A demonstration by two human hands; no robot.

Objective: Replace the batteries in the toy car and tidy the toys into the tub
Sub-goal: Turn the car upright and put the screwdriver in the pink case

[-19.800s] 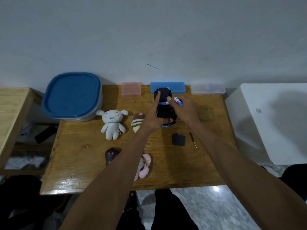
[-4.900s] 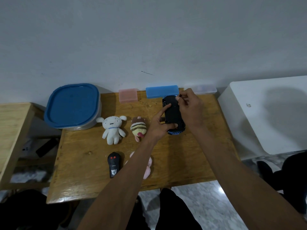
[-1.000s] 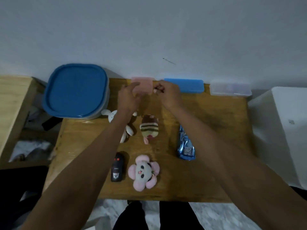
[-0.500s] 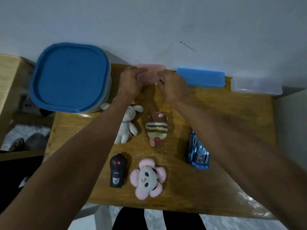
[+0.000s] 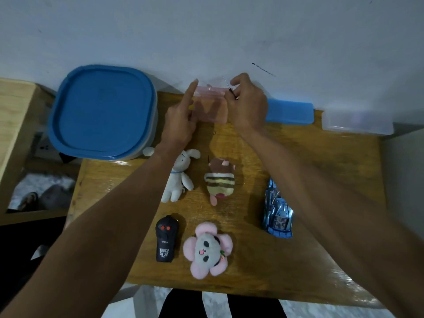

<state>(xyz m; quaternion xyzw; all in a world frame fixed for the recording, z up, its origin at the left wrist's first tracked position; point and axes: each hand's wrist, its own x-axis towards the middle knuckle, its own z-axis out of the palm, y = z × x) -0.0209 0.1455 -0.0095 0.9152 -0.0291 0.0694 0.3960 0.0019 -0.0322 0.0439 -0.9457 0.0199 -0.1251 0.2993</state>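
Pink translucent case (image 5: 212, 106): sitting at the far edge of the wooden table (image 5: 252, 260) against the wall, between both hands, its lid looking raised. Left hand (image 5: 180, 118): touching the case's left side, forefinger stretched up along the lid edge, other fingers curling at the wall of the case. Right hand (image 5: 249, 106): pinching a thin screwdriver (image 5: 229, 88) while its fingers are curling at the case's right side.

Blue toy car (image 5: 277, 212): lying on its wheels nearer the person than the right hand, just beside the right forearm, apart from both hands. Blue-lidded tub (image 5: 101, 111): standing closed, left of the left hand.

White rabbit plush (image 5: 179, 177): lying partly under the left forearm. Striped plush (image 5: 220, 182): lying between the forearms. Black remote (image 5: 166, 239) and pink flower plush (image 5: 208, 249): lying side by side nearest the person. Blue case (image 5: 290, 112) and clear case (image 5: 356, 121): resting right of the right hand, along the wall.
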